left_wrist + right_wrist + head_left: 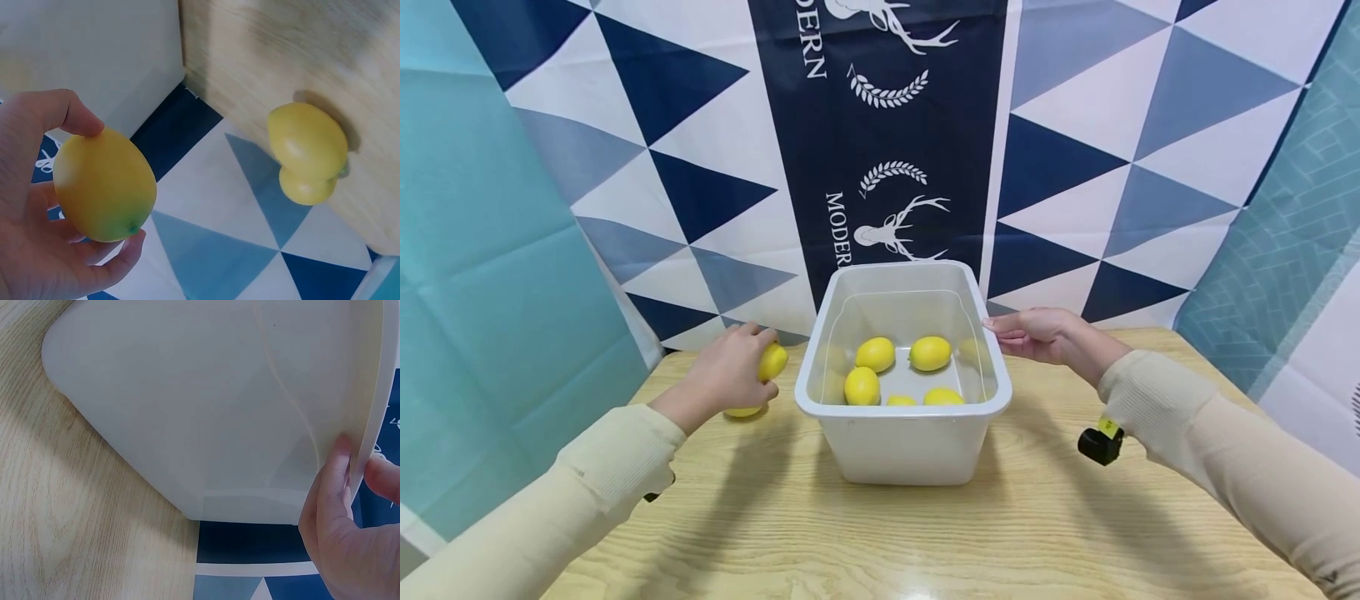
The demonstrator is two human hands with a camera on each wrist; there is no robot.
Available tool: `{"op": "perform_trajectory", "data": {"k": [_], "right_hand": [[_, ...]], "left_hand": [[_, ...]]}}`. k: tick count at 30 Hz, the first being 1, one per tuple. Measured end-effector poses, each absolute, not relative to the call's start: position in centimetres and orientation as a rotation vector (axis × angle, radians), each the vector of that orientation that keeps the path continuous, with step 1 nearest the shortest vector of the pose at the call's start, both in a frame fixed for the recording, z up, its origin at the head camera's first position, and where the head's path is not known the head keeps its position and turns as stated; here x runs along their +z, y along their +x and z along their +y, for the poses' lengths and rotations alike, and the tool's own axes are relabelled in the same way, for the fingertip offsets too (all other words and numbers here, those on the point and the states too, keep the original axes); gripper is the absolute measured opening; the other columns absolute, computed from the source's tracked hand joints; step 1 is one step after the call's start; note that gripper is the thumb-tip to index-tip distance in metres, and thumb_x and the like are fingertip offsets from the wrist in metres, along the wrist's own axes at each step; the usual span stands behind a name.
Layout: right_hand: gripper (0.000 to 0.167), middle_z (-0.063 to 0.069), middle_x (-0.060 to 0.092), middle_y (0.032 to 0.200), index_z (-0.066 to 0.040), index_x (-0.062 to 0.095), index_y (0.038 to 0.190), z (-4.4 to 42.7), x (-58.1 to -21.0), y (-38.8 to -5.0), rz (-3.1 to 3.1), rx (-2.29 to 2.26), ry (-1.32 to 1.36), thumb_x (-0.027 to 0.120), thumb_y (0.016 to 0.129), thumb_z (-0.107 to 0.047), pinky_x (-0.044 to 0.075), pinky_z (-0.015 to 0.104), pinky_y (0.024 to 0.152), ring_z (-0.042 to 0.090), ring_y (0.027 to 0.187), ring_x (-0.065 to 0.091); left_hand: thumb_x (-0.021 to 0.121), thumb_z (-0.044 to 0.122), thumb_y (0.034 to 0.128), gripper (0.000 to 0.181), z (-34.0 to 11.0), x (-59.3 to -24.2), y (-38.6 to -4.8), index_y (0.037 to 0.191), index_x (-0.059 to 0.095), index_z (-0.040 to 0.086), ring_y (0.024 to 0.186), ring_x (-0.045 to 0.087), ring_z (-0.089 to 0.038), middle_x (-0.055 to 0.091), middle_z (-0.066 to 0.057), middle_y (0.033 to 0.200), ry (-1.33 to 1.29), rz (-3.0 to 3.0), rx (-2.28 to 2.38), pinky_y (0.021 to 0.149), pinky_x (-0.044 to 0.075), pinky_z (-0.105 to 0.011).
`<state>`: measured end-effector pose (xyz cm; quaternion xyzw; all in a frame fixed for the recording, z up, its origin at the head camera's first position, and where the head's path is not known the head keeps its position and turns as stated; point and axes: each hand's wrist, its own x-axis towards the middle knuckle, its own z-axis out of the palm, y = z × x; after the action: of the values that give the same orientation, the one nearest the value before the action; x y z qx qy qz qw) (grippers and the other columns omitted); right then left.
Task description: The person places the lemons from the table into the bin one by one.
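My left hand (735, 367) grips a yellow lemon (105, 185) between thumb and fingers, its greenish tip showing in the left wrist view. The hand is above the table, left of a white plastic bin (906, 446). Several lemons lie inside the bin, among them one lemon (930, 353) at the back right. My right hand (1037, 333) holds the bin's right rim, thumb at the edge and fingers against the outer wall (175, 412). Two more lemons are on the table in the left wrist view, the nearer lemon (307, 140) partly covering the other lemon (306, 189).
The bin stands on a light wooden table (880, 542) near its back edge. Behind it hangs a patterned cloth (880, 125) with triangles and deer heads. Teal cloth (497, 275) hangs at the left. A small black device (1101, 446) is on the right wrist.
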<state>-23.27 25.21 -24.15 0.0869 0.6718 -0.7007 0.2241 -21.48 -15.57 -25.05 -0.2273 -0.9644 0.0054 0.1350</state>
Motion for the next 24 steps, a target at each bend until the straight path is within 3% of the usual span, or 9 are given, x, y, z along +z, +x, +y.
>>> {"op": "perform_trajectory", "data": {"k": [10, 17, 24], "right_hand": [[0.009, -0.004, 0.069, 0.081, -0.015, 0.068, 0.087, 25.3, -24.2, -23.3, 1.866, -1.922, 0.225, 0.076, 0.082, -0.014, 0.058, 0.019, 0.079, 0.007, 0.077, 0.068], [0.004, -0.004, 0.069, 0.082, -0.016, 0.07, 0.086, 25.2, -24.2, -23.2, 1.87, -1.919, 0.228, 0.07, 0.087, -0.012, 0.058, 0.019, 0.079, 0.007, 0.077, 0.067], [0.009, -0.004, 0.069, 0.082, -0.015, 0.068, 0.09, 25.3, -24.3, -23.2, 1.874, -1.931, 0.23, 0.074, 0.083, -0.012, 0.058, 0.02, 0.08, 0.008, 0.078, 0.068]], "left_hand": [[0.075, 0.024, 0.0689, 0.054, -15.2, -23.4, -21.6, 0.117, 0.059, 0.005, 0.082, 0.052, -0.026, 0.06, -0.014, 0.099, -0.615, -2.799, 0.009, 0.067, 0.05, -0.036], [0.074, 0.026, 0.0693, 0.052, -14.8, -22.1, -21.8, 0.115, 0.06, 0.006, 0.079, 0.052, -0.026, 0.06, -0.013, 0.098, -0.612, -2.836, -0.003, 0.061, 0.048, -0.032], [0.075, 0.027, 0.0701, 0.049, -13.9, -21.0, -21.9, 0.113, 0.061, 0.008, 0.081, 0.054, -0.025, 0.061, -0.011, 0.097, -0.614, -2.901, 0.031, 0.059, 0.049, -0.03]]}}
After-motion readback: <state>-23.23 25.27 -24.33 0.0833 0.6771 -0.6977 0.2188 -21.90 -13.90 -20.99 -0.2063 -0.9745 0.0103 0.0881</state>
